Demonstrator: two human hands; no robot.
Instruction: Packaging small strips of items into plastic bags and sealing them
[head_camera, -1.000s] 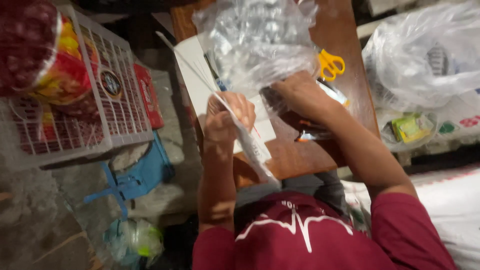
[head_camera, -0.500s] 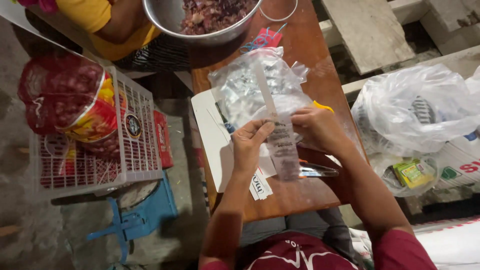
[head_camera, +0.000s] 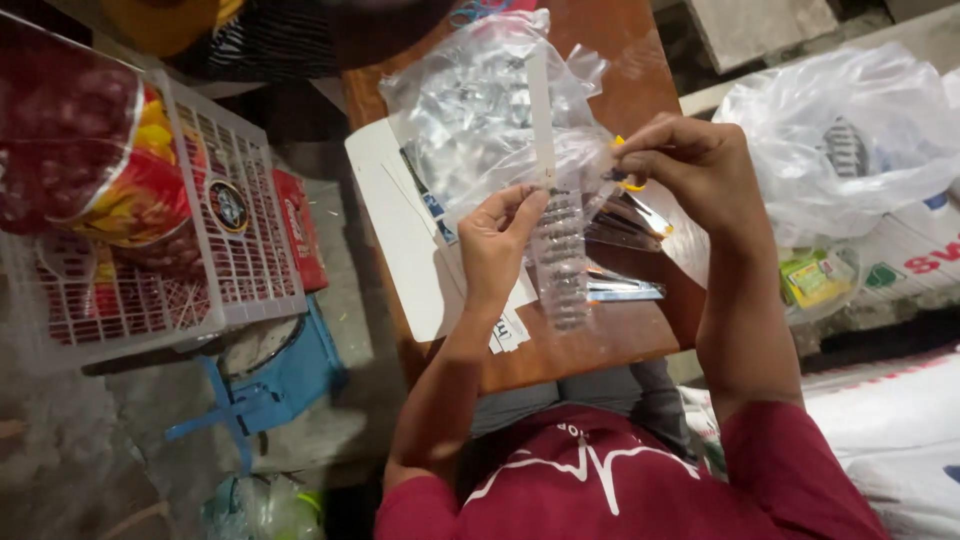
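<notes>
Over a brown wooden bench (head_camera: 610, 345) we hold a clear plastic strip (head_camera: 560, 255): our left hand (head_camera: 497, 240) pinches its edge, and our right hand (head_camera: 690, 165) pinches the clear bag (head_camera: 480, 110) above it.

A thin, clear plastic strip of small sachets (head_camera: 560, 260), glossy and crinkled, is pinched by the bare left hand (head_camera: 497, 243) and right hand (head_camera: 693, 170). Behind it, a transparent plastic bag (head_camera: 470, 110) is seen, creased and shiny. The table (head_camera: 640, 80) is made of brown wood with a smooth, slightly worn finish, and matt white paper sheets (head_camera: 400, 220) are laid on it. A white plastic basket (head_camera: 230, 270) with a lattice wall is filled with glossy red and yellow plastic packets (head_camera: 120, 190). A dark red cloth shirt (head_camera: 620, 480), matt, is worn. A milky, crumpled plastic sack (head_camera: 840, 140) is seen at the right, and the floor (head_camera: 70, 440) looks like rough grey concrete.
</notes>
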